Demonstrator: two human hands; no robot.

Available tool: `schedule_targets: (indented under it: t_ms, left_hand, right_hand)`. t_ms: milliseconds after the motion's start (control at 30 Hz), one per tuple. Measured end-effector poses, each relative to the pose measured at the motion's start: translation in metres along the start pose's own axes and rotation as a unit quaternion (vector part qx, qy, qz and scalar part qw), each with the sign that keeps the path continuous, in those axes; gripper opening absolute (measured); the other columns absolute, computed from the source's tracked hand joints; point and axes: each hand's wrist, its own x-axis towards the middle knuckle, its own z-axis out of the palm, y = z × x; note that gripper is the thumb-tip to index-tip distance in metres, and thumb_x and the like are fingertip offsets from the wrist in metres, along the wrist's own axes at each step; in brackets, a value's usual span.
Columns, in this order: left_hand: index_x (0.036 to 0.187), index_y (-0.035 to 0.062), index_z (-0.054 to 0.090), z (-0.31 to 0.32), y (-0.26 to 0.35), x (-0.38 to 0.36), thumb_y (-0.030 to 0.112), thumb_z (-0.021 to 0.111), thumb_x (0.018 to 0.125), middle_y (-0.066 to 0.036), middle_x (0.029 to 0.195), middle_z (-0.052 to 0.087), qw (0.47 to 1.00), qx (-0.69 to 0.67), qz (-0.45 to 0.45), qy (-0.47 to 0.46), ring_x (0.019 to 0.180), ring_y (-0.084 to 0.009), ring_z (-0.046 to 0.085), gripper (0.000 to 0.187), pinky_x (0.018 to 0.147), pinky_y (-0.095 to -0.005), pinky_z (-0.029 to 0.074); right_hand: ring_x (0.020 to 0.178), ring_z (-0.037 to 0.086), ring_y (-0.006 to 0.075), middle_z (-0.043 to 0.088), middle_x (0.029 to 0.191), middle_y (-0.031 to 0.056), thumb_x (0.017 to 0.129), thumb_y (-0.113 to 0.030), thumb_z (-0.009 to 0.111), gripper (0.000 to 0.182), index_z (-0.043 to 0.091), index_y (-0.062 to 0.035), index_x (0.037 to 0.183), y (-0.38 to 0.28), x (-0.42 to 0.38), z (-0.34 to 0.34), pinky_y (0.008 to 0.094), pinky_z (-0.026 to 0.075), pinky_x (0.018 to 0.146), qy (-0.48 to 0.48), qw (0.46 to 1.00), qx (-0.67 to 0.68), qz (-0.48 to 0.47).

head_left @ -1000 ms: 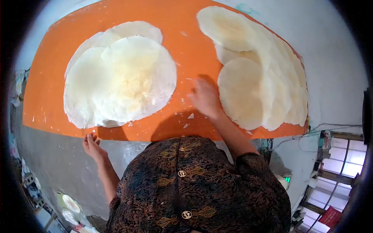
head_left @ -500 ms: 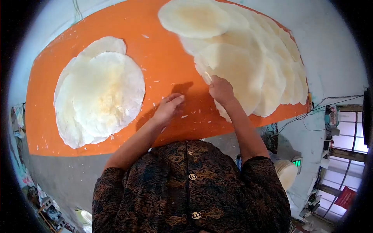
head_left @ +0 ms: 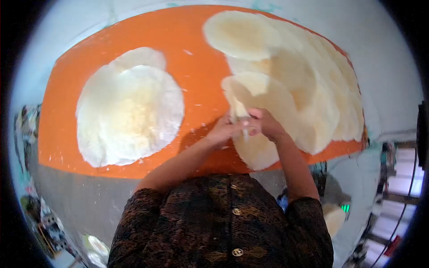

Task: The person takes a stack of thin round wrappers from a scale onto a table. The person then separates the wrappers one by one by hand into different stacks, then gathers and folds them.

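A thin, pale round flatbread (head_left: 270,96) lies at the near left of a spread of overlapping ones, its left edge raised and bent up at my fingers. My right hand (head_left: 266,123) is closed on that edge. Close against it, my left hand (head_left: 222,131) has its fingers closed at the same edge; motion blur hides the exact grip. A narrow pale strip hangs just below the fingertips. To the left lies a separate stack of whiter round flatbreads (head_left: 134,116), touched by neither hand.
An orange tabletop (head_left: 196,67) carries both groups and scattered white crumbs. More overlapping flatbreads (head_left: 328,85) reach its right edge. A pale wall (head_left: 380,67) stands beyond, and a grey floor (head_left: 67,196) shows at the near left.
My left hand has moved right from over the orange surface to meet my right hand at the flatbread. The flatbread's edge is now bent up, and the whole view has shifted slightly.
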Motion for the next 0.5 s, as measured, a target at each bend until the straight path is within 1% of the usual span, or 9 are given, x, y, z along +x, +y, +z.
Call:
schedule_targets:
  t_ms: [33, 100, 133, 200, 267, 300, 367, 433, 500]
  left_hand:
    - [0.099, 0.0005, 0.057, -0.005, -0.012, 0.006, 0.029, 0.060, 0.081, -0.005, 0.089, 0.059, 0.999, -0.004, 0.053, 0.009, 0.082, -0.0149, 0.055, 0.034, 0.074, -0.0316, 0.045]
    - [0.099, -0.0001, 0.057, -0.008, 0.000, 0.007, 0.027, 0.060, 0.081, -0.006, 0.089, 0.059, 0.996, -0.064, 0.010, 0.054, 0.081, -0.0149, 0.055, 0.033, 0.073, -0.0314, 0.045]
    - [0.100, -0.0004, 0.057, -0.015, 0.007, 0.006, 0.026, 0.060, 0.081, -0.007, 0.089, 0.059, 0.993, -0.097, -0.011, 0.071, 0.081, -0.0149, 0.055, 0.032, 0.072, -0.0313, 0.045]
    - [0.103, -0.0007, 0.055, -0.058, 0.016, 0.018, 0.020, 0.057, 0.083, -0.009, 0.091, 0.059, 0.987, 0.139, 0.010, 0.081, 0.083, -0.0175, 0.056, 0.029, 0.075, -0.0308, 0.045]
    - [0.105, -0.0018, 0.054, -0.061, 0.091, -0.015, 0.014, 0.053, 0.084, -0.011, 0.093, 0.059, 0.985, -0.041, -0.075, 0.147, 0.084, -0.0202, 0.057, 0.026, 0.076, -0.0315, 0.046]
    - [0.102, -0.0032, 0.055, -0.085, 0.105, -0.020, 0.012, 0.052, 0.083, -0.012, 0.093, 0.059, 0.984, 0.053, -0.040, 0.163, 0.083, -0.0212, 0.058, 0.025, 0.074, -0.0345, 0.049]
    - [0.098, -0.0055, 0.056, -0.174, 0.096, -0.017, 0.010, 0.052, 0.082, -0.013, 0.096, 0.059, 0.979, 0.147, 0.109, 0.090, 0.083, -0.0221, 0.059, 0.022, 0.074, -0.0350, 0.050]
    - [0.104, -0.0060, 0.052, -0.196, 0.144, -0.062, 0.011, 0.052, 0.083, -0.015, 0.099, 0.058, 0.986, -0.073, 0.049, 0.141, 0.091, -0.0220, 0.057, 0.027, 0.080, -0.0343, 0.048]
    - [0.106, -0.0082, 0.049, -0.265, 0.132, -0.084, 0.005, 0.047, 0.084, -0.017, 0.103, 0.055, 0.966, -0.119, 0.122, 0.194, 0.090, -0.0245, 0.058, 0.026, 0.076, -0.0351, 0.050]
  right_hand:
    - [0.064, 0.053, 0.0096, 0.055, 0.072, 0.0002, 0.076, -0.020, 0.058, 0.023, 0.059, -0.0028, 0.091, -0.002, 0.004, -0.001, 0.0256, 0.048, 0.052, 0.010, 1.000, -0.005, 0.004]
    - [0.060, 0.052, 0.0091, 0.053, 0.066, -0.0009, 0.076, -0.020, 0.055, 0.019, 0.061, -0.0020, 0.081, -0.027, -0.001, 0.004, 0.0249, 0.046, 0.050, 0.065, 0.996, -0.051, -0.026]
    - [0.059, 0.051, 0.0089, 0.053, 0.066, -0.0011, 0.076, -0.020, 0.054, 0.018, 0.060, -0.0028, 0.080, -0.033, 0.001, -0.002, 0.0242, 0.045, 0.050, 0.084, 0.993, -0.062, -0.048]
    - [0.057, 0.048, 0.0061, 0.052, 0.066, -0.0039, 0.078, -0.019, 0.053, 0.013, 0.057, -0.0073, 0.075, -0.055, 0.001, -0.019, 0.0209, 0.041, 0.047, 0.132, 0.984, -0.079, -0.084]
    - [0.056, 0.045, 0.0032, 0.050, 0.066, -0.0075, 0.079, -0.018, 0.053, 0.010, 0.056, -0.0116, 0.072, -0.088, -0.006, -0.045, 0.0181, 0.036, 0.045, 0.186, 0.973, -0.094, -0.102]
    - [0.056, 0.044, 0.0029, 0.049, 0.065, -0.0083, 0.078, -0.019, 0.054, 0.009, 0.056, -0.0122, 0.073, -0.103, -0.007, -0.060, 0.0179, 0.034, 0.044, 0.212, 0.966, -0.104, -0.107]
    - [0.056, 0.043, 0.0034, 0.050, 0.066, -0.0072, 0.079, -0.017, 0.053, 0.008, 0.055, -0.0112, 0.073, -0.140, -0.014, -0.082, 0.0194, 0.035, 0.047, 0.232, 0.956, -0.121, -0.131]
    - [0.055, 0.044, 0.0058, 0.052, 0.066, -0.0057, 0.079, -0.018, 0.052, 0.012, 0.058, -0.0081, 0.077, -0.164, -0.006, -0.104, 0.0227, 0.036, 0.047, 0.259, 0.939, -0.113, -0.198]
    - [0.056, 0.043, 0.0072, 0.052, 0.066, -0.0053, 0.080, -0.019, 0.052, 0.015, 0.057, -0.0050, 0.078, -0.200, 0.010, -0.098, 0.0241, 0.036, 0.049, 0.314, 0.905, -0.177, -0.227]
